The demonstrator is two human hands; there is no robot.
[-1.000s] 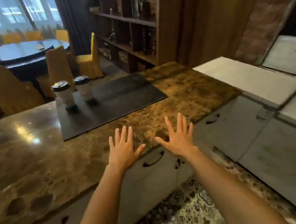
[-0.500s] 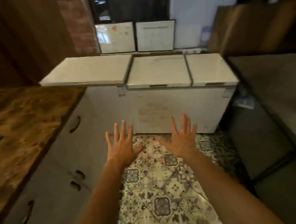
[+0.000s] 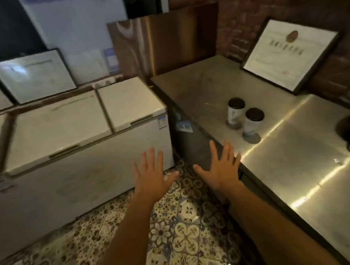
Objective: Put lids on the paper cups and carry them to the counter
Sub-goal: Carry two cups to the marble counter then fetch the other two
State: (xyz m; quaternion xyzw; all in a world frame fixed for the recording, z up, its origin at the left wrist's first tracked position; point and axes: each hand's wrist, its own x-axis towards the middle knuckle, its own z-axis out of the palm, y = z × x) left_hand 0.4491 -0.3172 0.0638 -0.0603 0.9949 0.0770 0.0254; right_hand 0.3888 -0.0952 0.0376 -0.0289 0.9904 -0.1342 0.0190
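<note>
Both hands are empty. The left hand and right hand are held out flat, fingers spread, palms down, side by side but apart, over the tiled floor. The right hand is just short of the near left edge of the steel bench; contact with that edge cannot be confirmed.

Two lidded cups stand on the bench, well in from its left edge and near the seam between the dull far section and the bright near section. The far cup and the near cup are upright, close together, possibly touching; the blur does not settle it. Each carries a dark lid. No unlidded cup or loose lid is visible.

Judged step: reach for these two cups for carrying.

Recommended procedure:
1. Take one cup per hand. The near cup suits the right hand, the far cup the left.
2. Approach from the sides. Separate the pair if needed before closing the fingers, so that neither cup is tipped by the other.
3. Grip the wall at mid-height, not the lid. A lid may pull off under load.
4. Press each lid rim to verify seating before lifting; seating cannot be read from this view.
5. Lift vertically and keep both cups upright.

Contents are unknown; assume liquid. A chest freezer stands to the left, and a framed certificate leans at the bench's far right edge, clear of the reach.
</note>
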